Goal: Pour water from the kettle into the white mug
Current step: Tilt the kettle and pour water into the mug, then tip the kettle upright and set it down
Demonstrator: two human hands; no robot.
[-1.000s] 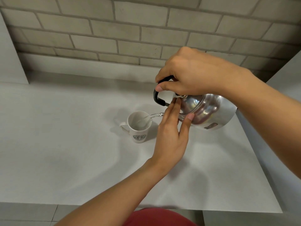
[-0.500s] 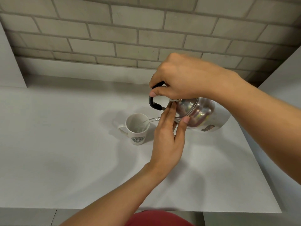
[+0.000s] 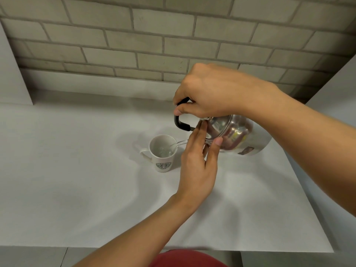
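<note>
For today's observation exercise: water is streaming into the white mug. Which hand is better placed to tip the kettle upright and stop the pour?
The right hand. It grips the black handle of the steel kettle, carrying its tilt, while the left hand only rests open fingers against the kettle's lid end near the white mug.

We see a pale grey counter (image 3: 77, 189) filling the lower frame; only a white mug (image 3: 163, 153) stands on it, just right of centre, handle pointing left.

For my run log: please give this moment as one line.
right hand: grips steel kettle handle, tilted | left hand: steadies lid | water stream enters white mug | pouring
</note>
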